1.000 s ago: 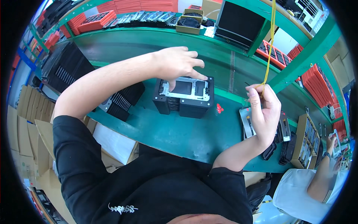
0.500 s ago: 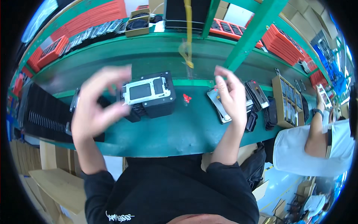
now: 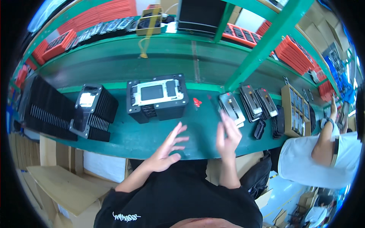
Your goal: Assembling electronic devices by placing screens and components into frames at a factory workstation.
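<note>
My left hand point(image 3: 167, 151) is over the near bench edge, its fingers spread and nothing in them. My right hand point(image 3: 229, 137) is held up right of it, fingers drawn together and smeared by motion. A thin dark sliver shows at its fingertips, too blurred to name. Beyond my left hand stands a black block fixture point(image 3: 167, 110) with a silver metal frame point(image 3: 138, 97) lying flat on top. Small red pieces point(image 3: 197, 102) lie right of the fixture. Past my right hand is a stack of flat grey-silver plates point(image 3: 232, 108).
Left stand a black slotted block point(image 3: 102, 110) with a glossy top plate and a larger black rack point(image 3: 49, 106). More plate stacks point(image 3: 250, 102) and a divided cardboard box point(image 3: 291, 129) are on the right. A green post point(image 3: 262, 47) slants up. A co-worker point(image 3: 304, 155) is at far right.
My left hand has left the fixture's left side and come down nearer me. My right hand has lowered from above the plate stack. The view has shifted slightly; the silver frame still lies on the fixture.
</note>
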A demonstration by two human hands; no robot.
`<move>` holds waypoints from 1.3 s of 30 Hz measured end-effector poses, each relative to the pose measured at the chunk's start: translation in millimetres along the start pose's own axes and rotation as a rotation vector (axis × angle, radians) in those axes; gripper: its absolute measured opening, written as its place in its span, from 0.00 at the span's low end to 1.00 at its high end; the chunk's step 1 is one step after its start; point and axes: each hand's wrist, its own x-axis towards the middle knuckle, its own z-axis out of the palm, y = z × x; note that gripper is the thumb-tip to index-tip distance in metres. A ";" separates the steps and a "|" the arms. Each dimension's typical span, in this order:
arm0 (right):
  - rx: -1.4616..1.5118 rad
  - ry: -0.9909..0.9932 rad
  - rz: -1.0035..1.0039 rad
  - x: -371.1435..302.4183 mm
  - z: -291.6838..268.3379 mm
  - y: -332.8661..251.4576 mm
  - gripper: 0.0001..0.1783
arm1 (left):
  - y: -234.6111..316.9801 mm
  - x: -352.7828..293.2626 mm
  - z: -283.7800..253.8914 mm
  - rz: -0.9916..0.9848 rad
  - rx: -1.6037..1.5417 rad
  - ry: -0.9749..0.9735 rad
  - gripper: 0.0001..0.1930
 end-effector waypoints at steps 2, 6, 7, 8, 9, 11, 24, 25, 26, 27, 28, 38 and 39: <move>0.254 -0.246 -0.127 10.7 7.6 -49.1 0.17 | -24.5 13.2 -2.4 0.130 0.113 0.016 0.44; 0.537 -0.411 0.076 16.5 31.8 -69.7 0.16 | -42.8 12.5 -8.3 0.327 0.327 0.055 0.49; 0.620 -0.386 0.205 14.4 38.3 -69.6 0.16 | -37.9 9.3 -8.5 0.269 0.316 0.100 0.50; 0.622 -0.388 0.206 11.5 44.5 -71.5 0.16 | -35.5 6.4 -9.6 0.211 0.302 0.143 0.50; 0.765 -0.340 0.375 8.3 50.7 -74.1 0.14 | -35.8 2.0 -11.7 0.209 0.302 0.144 0.50; 1.036 -0.227 0.716 2.1 62.8 -77.0 0.12 | -39.6 -11.4 -19.4 0.191 0.651 0.152 0.51; 0.860 -0.427 0.546 42.5 42.5 17.1 0.06 | -43.0 -42.1 -45.9 0.024 0.087 0.094 0.45; 0.537 -0.381 0.581 46.4 49.2 36.5 0.07 | -41.5 -40.9 -46.7 0.023 0.086 0.090 0.45; 0.532 -0.378 0.581 43.6 59.5 60.1 0.07 | -39.4 -37.7 -48.6 0.044 -0.012 0.107 0.44; 0.091 -0.527 0.463 40.9 69.8 79.9 0.07 | -35.8 -34.0 -49.7 0.062 -0.108 0.123 0.43; -0.353 -0.655 0.331 34.2 73.3 97.3 0.07 | -32.0 -31.5 -49.4 0.080 -0.205 0.136 0.42; 1.093 -0.938 0.303 65.6 54.5 -57.9 0.30 | 23.7 -27.8 -49.5 -0.001 -0.393 0.185 0.49; 1.148 -1.165 0.319 74.6 58.1 -66.0 0.35 | 27.6 -28.6 -50.9 -0.010 -0.381 0.192 0.50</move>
